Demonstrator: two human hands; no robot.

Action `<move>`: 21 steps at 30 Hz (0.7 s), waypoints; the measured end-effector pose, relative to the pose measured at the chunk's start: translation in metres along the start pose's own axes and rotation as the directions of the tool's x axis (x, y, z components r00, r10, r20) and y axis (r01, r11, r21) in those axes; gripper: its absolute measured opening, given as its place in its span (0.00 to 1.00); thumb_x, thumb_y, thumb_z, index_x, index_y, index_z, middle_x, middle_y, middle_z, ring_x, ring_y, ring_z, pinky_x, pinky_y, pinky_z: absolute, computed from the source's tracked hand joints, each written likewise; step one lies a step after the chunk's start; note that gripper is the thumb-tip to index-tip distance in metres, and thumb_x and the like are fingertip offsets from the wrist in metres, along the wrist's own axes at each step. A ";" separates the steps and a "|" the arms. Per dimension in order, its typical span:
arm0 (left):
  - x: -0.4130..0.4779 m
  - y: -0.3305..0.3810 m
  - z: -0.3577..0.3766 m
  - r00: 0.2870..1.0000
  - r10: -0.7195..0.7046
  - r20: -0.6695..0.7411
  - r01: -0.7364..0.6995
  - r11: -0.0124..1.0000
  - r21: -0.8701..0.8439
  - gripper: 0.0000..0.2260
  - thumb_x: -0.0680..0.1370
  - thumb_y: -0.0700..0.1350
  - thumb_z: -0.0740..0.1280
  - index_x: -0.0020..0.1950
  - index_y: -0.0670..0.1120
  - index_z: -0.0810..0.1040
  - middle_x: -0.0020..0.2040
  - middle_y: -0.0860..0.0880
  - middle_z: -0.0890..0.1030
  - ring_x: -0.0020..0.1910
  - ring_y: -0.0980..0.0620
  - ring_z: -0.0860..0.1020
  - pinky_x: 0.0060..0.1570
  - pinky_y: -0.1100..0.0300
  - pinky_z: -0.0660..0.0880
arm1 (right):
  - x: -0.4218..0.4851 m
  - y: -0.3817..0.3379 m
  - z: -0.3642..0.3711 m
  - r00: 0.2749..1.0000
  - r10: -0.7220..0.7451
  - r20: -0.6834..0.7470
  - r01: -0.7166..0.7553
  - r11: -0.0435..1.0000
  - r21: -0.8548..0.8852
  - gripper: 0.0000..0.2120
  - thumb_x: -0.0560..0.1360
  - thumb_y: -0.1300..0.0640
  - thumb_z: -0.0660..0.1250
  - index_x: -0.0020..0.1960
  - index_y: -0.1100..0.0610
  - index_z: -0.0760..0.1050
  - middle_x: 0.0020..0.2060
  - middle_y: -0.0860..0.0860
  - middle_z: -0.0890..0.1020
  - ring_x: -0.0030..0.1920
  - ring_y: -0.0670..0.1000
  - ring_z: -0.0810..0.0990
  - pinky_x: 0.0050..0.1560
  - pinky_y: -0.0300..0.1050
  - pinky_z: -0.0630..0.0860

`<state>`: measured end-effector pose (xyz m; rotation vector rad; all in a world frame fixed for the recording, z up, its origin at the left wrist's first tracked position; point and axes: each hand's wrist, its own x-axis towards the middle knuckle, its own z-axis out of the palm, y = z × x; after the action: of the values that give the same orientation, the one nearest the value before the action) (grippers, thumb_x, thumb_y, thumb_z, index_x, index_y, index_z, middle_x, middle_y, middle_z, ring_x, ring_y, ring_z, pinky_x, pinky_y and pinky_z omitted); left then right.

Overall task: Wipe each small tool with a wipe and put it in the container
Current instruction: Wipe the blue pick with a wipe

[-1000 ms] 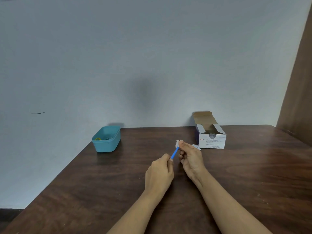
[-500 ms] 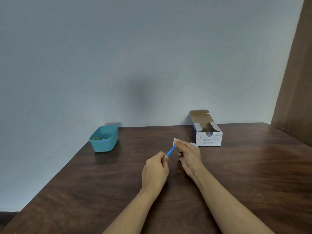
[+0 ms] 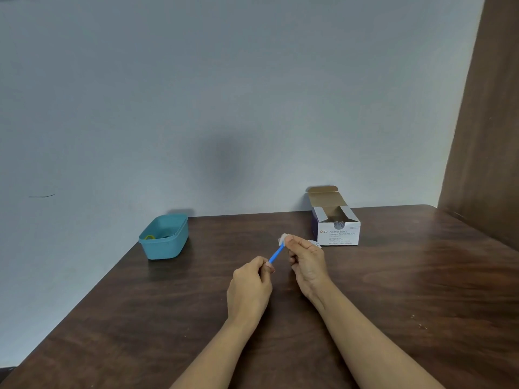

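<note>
Bottom end of blue tool (image 3: 276,253) hidden in left grip (image 3: 250,287), tip inside wipe (image 3: 283,238), container (image 3: 165,247) contents mostly behind its wall (something yellow shows), box (image 3: 338,235) fine print illegible.

At the far left corner of the dark brown wooden table (image 3: 393,304), against the pale painted wall (image 3: 252,94): teal plastic container (image 3: 165,247), small yellow-green ring (image 3: 149,236) inside. Far side, right of centre: white cardboard swab box (image 3: 338,233), small white torn packet (image 3: 316,243) just before it. Between the two and nearer: left hand (image 3: 248,290) and right hand (image 3: 307,263) side by side, thin blue plastic stick (image 3: 276,253) bridging them, small white wipe (image 3: 283,238) at its far end, in the right fingers.
</note>
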<state>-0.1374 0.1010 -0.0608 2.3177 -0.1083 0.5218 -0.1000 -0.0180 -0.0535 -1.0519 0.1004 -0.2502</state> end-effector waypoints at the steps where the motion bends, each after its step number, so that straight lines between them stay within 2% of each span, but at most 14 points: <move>1: 0.000 0.000 0.000 1.000 -0.002 -0.002 0.002 1.000 -0.003 0.06 0.80 0.48 0.62 0.46 0.54 0.79 0.37 0.57 0.78 0.36 0.58 0.78 0.39 0.56 0.80 | 0.000 -0.001 0.000 1.000 0.006 -0.010 -0.006 1.000 0.001 0.04 0.73 0.65 0.70 0.44 0.59 0.83 0.33 0.47 0.83 0.34 0.45 0.68 0.36 0.38 0.67; 3: 0.000 0.000 0.000 1.000 -0.004 -0.003 0.004 1.000 -0.010 0.07 0.80 0.47 0.62 0.46 0.54 0.79 0.37 0.57 0.78 0.36 0.58 0.78 0.40 0.56 0.80 | -0.001 -0.002 0.000 1.000 0.001 -0.022 -0.001 1.000 0.012 0.04 0.71 0.65 0.71 0.43 0.60 0.83 0.37 0.49 0.84 0.34 0.44 0.70 0.35 0.38 0.67; 5: 0.000 0.000 0.000 1.000 0.000 0.001 0.000 1.000 -0.014 0.07 0.80 0.48 0.62 0.46 0.54 0.79 0.38 0.57 0.79 0.37 0.59 0.78 0.38 0.58 0.79 | -0.001 -0.002 0.001 1.000 -0.005 -0.026 0.006 1.000 0.018 0.03 0.70 0.65 0.72 0.42 0.60 0.83 0.36 0.48 0.85 0.32 0.43 0.70 0.35 0.37 0.67; 9: 0.000 0.000 -0.002 1.000 0.006 0.000 -0.006 1.000 -0.024 0.07 0.80 0.48 0.62 0.46 0.54 0.79 0.39 0.57 0.79 0.38 0.60 0.77 0.38 0.62 0.77 | -0.001 0.000 0.002 0.998 -0.030 -0.051 0.030 1.000 0.002 0.01 0.70 0.63 0.74 0.41 0.60 0.82 0.25 0.44 0.77 0.31 0.44 0.67 0.32 0.36 0.67; 11: 0.000 0.001 -0.002 1.000 0.008 0.002 -0.007 1.000 -0.028 0.07 0.80 0.48 0.62 0.46 0.54 0.79 0.38 0.58 0.79 0.38 0.60 0.77 0.38 0.61 0.78 | -0.001 0.001 0.002 0.997 -0.032 -0.063 0.031 0.999 -0.011 0.04 0.71 0.60 0.73 0.42 0.61 0.83 0.24 0.44 0.74 0.31 0.45 0.65 0.30 0.35 0.67; 15: -0.001 0.001 -0.001 0.999 0.040 0.008 -0.040 0.999 -0.005 0.06 0.80 0.48 0.63 0.47 0.55 0.79 0.36 0.58 0.78 0.36 0.60 0.77 0.37 0.63 0.77 | 0.000 0.001 0.001 0.996 -0.056 -0.068 0.053 0.998 -0.042 0.06 0.73 0.56 0.71 0.43 0.58 0.83 0.28 0.45 0.75 0.33 0.44 0.66 0.35 0.37 0.67; 18: -0.002 0.002 -0.002 0.999 0.044 0.010 -0.044 0.999 0.003 0.05 0.80 0.48 0.63 0.48 0.55 0.79 0.36 0.58 0.78 0.35 0.60 0.77 0.35 0.66 0.76 | 0.000 0.001 0.000 0.995 -0.090 -0.052 0.086 0.994 -0.067 0.07 0.75 0.57 0.69 0.44 0.60 0.83 0.27 0.44 0.76 0.34 0.44 0.66 0.36 0.37 0.66; 21: -0.001 0.002 -0.003 0.999 0.032 0.001 -0.032 0.999 -0.010 0.06 0.80 0.48 0.63 0.48 0.54 0.79 0.37 0.57 0.79 0.36 0.60 0.77 0.36 0.64 0.76 | -0.001 -0.001 -0.001 0.994 -0.100 -0.034 0.098 0.993 -0.059 0.08 0.76 0.62 0.67 0.50 0.66 0.81 0.32 0.44 0.81 0.31 0.41 0.75 0.38 0.34 0.69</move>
<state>-0.1401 0.1017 -0.0578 2.3096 -0.1482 0.5342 -0.1014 -0.0190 -0.0528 -1.1110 0.0890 -0.3582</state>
